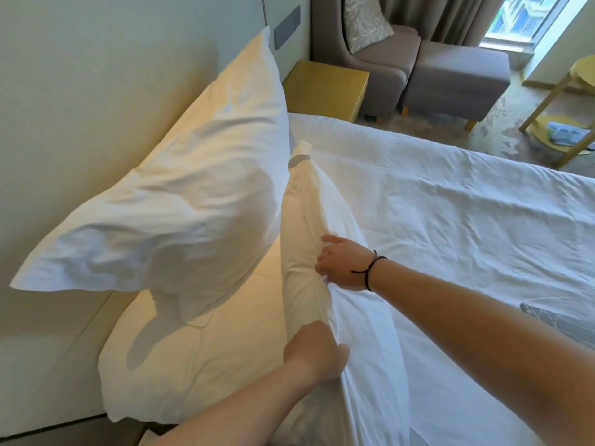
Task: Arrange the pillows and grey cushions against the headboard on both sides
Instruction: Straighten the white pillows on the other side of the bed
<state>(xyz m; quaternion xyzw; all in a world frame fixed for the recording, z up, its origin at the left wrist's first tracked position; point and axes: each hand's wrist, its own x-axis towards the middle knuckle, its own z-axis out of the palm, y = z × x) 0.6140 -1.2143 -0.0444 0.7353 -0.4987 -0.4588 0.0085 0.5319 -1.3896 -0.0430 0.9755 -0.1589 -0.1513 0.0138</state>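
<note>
We've got both hands on the front pillow point(306, 252) at frame centre: left hand point(317, 350) fingers curled into its lower edge, right hand point(341, 263) gripping higher up. Another pillow point(167, 207) leans against the headboard point(80, 75), upper left.

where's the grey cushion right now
In the head view, the grey cushion lies on the duvet at the right edge, just beyond the right forearm; neither hand touches it.

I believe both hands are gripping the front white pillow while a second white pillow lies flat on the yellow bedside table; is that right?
Not quite: the second white pillow leans against the headboard, not on the yellow bedside table. The head view shows this. Both hands, left and right, do grip the front white pillow.
</note>
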